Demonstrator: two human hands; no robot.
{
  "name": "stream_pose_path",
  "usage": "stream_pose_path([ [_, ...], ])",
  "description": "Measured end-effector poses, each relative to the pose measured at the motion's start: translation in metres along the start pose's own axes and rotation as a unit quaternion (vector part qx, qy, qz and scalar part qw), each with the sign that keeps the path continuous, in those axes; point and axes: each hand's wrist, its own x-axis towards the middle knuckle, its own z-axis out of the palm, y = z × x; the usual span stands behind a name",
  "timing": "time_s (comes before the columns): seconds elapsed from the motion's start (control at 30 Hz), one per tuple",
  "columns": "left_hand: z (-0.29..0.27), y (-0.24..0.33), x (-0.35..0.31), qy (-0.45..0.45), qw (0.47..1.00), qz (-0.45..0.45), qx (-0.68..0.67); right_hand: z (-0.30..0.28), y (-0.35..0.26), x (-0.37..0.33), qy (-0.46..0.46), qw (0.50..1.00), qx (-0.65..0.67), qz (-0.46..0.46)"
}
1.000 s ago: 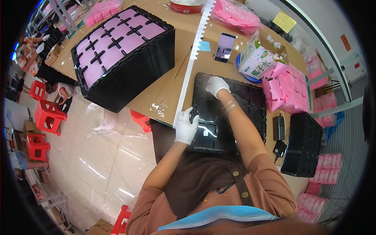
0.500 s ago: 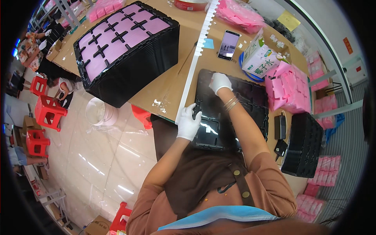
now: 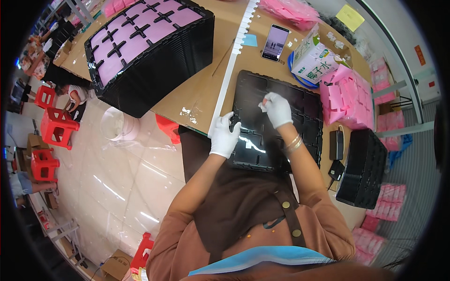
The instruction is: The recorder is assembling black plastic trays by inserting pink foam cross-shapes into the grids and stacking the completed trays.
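A black plastic tray (image 3: 300, 114) with moulded compartments lies on the table in front of me, glossy with reflections. My left hand (image 3: 225, 139), in a white glove, grips the tray's left edge between thumb and fingers. Over the middle of the tray is my right hand (image 3: 278, 111), also gloved in white, its fingers pinched together. Whether anything small sits in that pinch is too unclear to tell; a bare fingertip seems to poke through the glove. A small white piece (image 3: 248, 145) rests on the tray's lower left part.
A stack of black trays with pink sheets (image 3: 159, 70) stands at the left. A white notched strip (image 3: 229, 79) crosses the table. Beyond are a phone (image 3: 275, 43), a carton (image 3: 315, 60) and pink packs (image 3: 349, 96). More black trays (image 3: 363, 168) stand right. People sit and stand far left.
My right hand has moved from the tray's far left part toward its middle, nearer to me. My left hand keeps its grip on the edge. The whole view has shifted slightly.
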Motion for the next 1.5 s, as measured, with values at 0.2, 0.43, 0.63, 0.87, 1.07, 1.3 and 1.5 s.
stream_pose_path([
  [0.2, -0.002, 0.003, 0.003, -0.018, 1.000, -0.008, 0.017, 0.027, 0.004, 0.081, 0.001, 0.964, -0.259, -0.063],
  [0.43, 0.001, 0.001, 0.003, -0.038, 0.998, -0.041, 0.024, 0.031, 0.001, 0.083, -0.023, 0.930, -0.346, -0.121],
  [0.63, -0.004, 0.001, -0.001, -0.037, 0.999, -0.032, 0.015, -0.008, -0.029, -0.023, -0.006, 0.959, -0.233, -0.160],
  [0.87, 0.001, -0.004, 0.001, 0.000, 1.000, 0.004, 0.002, 0.007, -0.021, -0.087, -0.153, 0.969, -0.169, -0.090],
  [1.07, -0.002, 0.001, 0.001, -0.023, 0.999, -0.017, 0.015, 0.012, -0.024, -0.094, -0.198, 0.954, -0.202, -0.095],
  [1.3, 0.007, -0.010, 0.000, 0.021, 1.000, 0.009, 0.000, 0.016, -0.026, -0.089, -0.188, 0.957, -0.210, -0.077],
  [1.5, 0.005, -0.004, 0.000, 0.011, 1.000, 0.008, 0.007, 0.032, -0.026, -0.094, -0.136, 0.952, -0.265, -0.073],
])
